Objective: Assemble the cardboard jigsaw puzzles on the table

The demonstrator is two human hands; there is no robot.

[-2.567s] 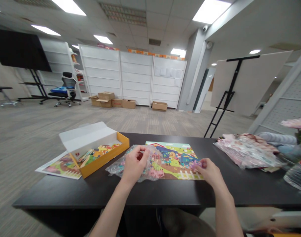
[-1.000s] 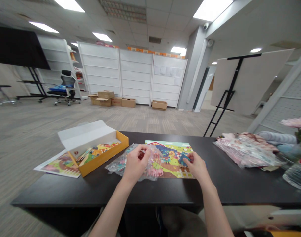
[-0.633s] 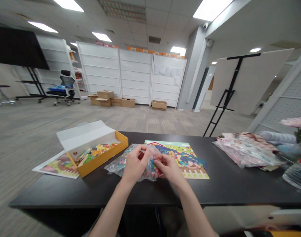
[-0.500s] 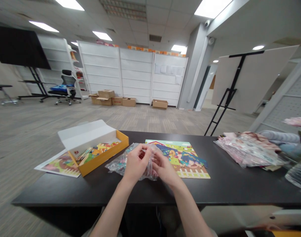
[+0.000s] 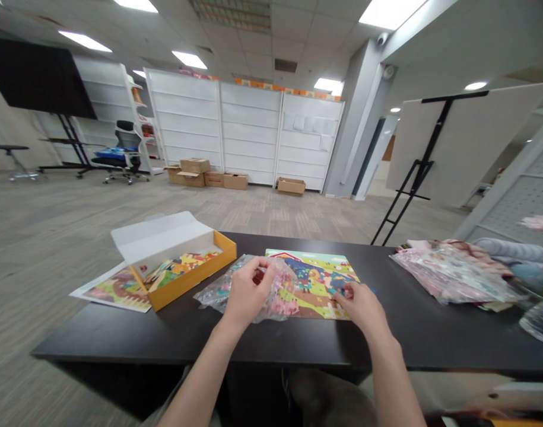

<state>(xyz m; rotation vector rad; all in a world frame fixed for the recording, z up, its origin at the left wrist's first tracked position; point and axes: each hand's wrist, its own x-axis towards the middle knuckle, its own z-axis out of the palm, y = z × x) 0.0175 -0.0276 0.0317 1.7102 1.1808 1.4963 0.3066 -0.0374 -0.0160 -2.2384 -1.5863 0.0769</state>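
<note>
Left fingers [image 5: 268,265] pinch bag [image 5: 215,292], right fingers [image 5: 341,298] at board [image 5: 308,309], grip unclear; blue pieces [image 5: 298,270] laid there, more pieces [image 5: 182,267] in bag and box [image 5: 195,277].

Reaching forward with left forearm [image 5: 206,367] and right forearm [image 5: 393,367] bare and apart, angling the left one inward. Curling thumb and forefinger of the left hand [image 5: 248,287] round into a ring, tips close together. Keeping the right hand [image 5: 360,305] lower and well to the right of the other, knuckles up, with bent fingers and thumb pointing inward.
</note>
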